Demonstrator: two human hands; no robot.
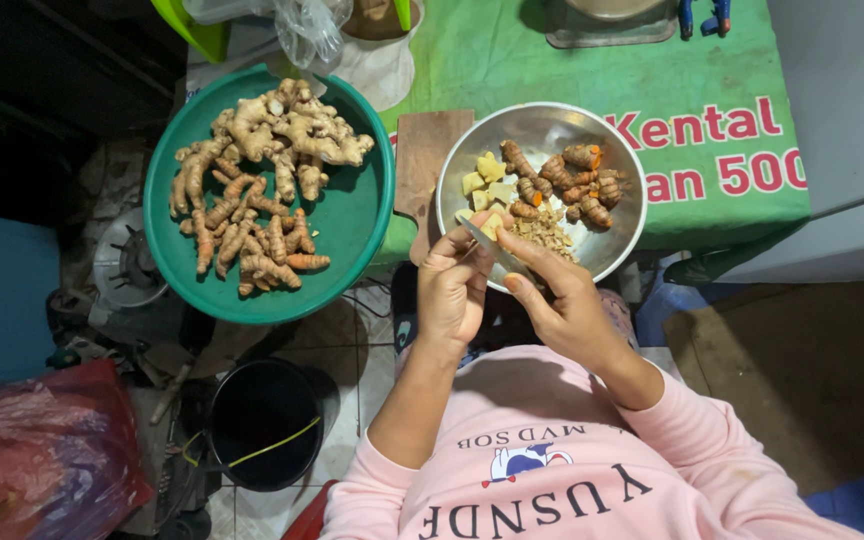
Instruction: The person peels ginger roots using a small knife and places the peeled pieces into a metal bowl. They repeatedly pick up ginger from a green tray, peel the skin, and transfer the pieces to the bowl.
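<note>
- L hand (452, 290) at the near rim of the steel bowl (542, 180), fingers curled together and clamped on a small pale-yellow root piece (492, 226), held just over that rim.
- R hand (564, 300) just beside it, fingers closed round a knife (487, 243); blade lies across the root piece, touching it.
- Bowl sits at the near edge of the green table cover (552, 60), partly overhanging. Inside: peeled yellow chunks (487, 178) on its left side, orange-brown turmeric roots (577, 180) to the right, peel scraps (542, 232) near the front rim.
- Wooden board (427, 160) touches the bowl's left rim, at the cover's left edge.
- Green round tray (352, 220) left of the board, heaped w/ unpeeled ginger and turmeric (262, 190).
- Black bucket (264, 420) on the floor below the tray; red plastic bag (42, 460) well left of it.
</note>
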